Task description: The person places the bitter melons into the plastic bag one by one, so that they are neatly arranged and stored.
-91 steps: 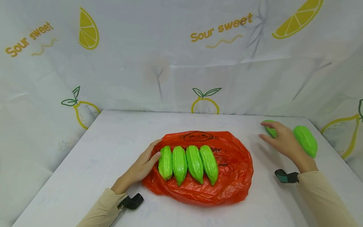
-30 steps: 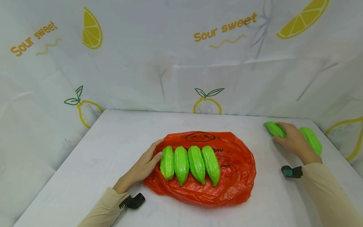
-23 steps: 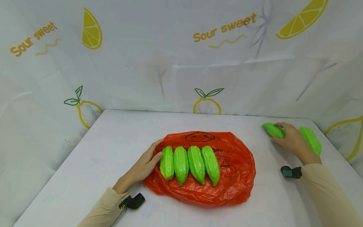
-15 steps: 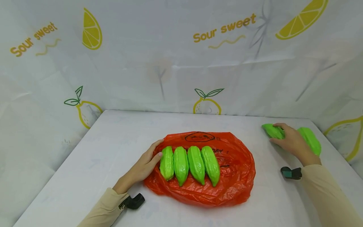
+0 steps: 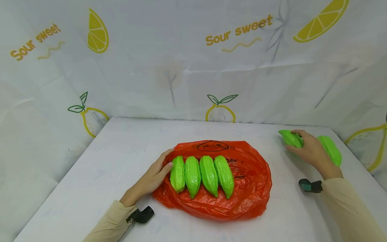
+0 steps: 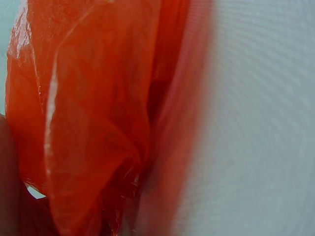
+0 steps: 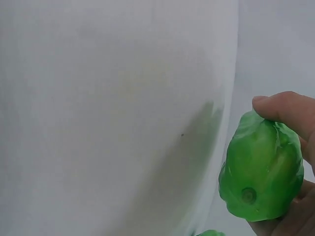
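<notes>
My right hand (image 5: 311,149) holds a bright green, ridged bitter melon (image 5: 291,138) at the table's back right. In the right wrist view its blunt, lumpy end (image 7: 261,167) shows, with thumb and fingers round it and a shadow below. My left hand (image 5: 154,176) grips the left rim of a red plastic bag (image 5: 251,188), its thumb beside the leftmost of several bitter melons (image 5: 192,176) lying side by side on the bag. Folds of the bag (image 6: 98,113) fill much of the left wrist view, where most of the hand is out of sight.
Another bitter melon (image 5: 331,149) lies on the white table (image 5: 127,144) behind the right wrist, partly hidden by it. A printed lemon cloth (image 5: 151,60) hangs along the back and sides. Black wrist cameras (image 5: 143,214) stick out from both sleeves.
Three seconds ago my right hand was spread over the bitter melon; now it has hold of it. The bitter melon has shifted slightly left since one second ago. My left hand stays at the bag.
</notes>
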Motion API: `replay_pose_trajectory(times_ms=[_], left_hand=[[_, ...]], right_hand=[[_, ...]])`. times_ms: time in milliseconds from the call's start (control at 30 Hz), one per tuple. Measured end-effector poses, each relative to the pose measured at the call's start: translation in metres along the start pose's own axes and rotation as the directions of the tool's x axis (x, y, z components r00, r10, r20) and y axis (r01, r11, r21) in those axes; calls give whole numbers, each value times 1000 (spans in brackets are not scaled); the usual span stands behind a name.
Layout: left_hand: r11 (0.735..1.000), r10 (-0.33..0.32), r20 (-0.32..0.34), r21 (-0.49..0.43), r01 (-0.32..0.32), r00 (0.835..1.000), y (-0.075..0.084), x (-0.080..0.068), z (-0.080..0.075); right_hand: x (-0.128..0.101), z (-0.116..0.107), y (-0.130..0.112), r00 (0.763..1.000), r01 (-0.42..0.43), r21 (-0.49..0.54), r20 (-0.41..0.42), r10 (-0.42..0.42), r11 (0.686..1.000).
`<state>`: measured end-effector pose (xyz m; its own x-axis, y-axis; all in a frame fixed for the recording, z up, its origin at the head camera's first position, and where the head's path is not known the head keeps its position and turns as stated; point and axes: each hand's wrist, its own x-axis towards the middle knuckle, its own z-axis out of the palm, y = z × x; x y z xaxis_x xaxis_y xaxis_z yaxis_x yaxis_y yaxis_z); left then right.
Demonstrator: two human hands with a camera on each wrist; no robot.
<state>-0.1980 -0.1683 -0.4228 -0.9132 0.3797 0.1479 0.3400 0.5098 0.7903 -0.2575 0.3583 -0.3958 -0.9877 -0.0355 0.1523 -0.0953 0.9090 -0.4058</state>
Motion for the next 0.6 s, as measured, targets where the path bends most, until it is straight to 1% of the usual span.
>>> replay_pose_trajectory(times_ms=[367,600], left_hand=[[1000,19,-4,9,-19,1000,-2,0,1],[1000,12,0,-7,-12,1000,-2,0,0]], right_hand=[[-9,-2,-17,1000,-10,-9,-28,10,1000],[-11,-5,-28,998,22,-13,-65,-22,1000]])
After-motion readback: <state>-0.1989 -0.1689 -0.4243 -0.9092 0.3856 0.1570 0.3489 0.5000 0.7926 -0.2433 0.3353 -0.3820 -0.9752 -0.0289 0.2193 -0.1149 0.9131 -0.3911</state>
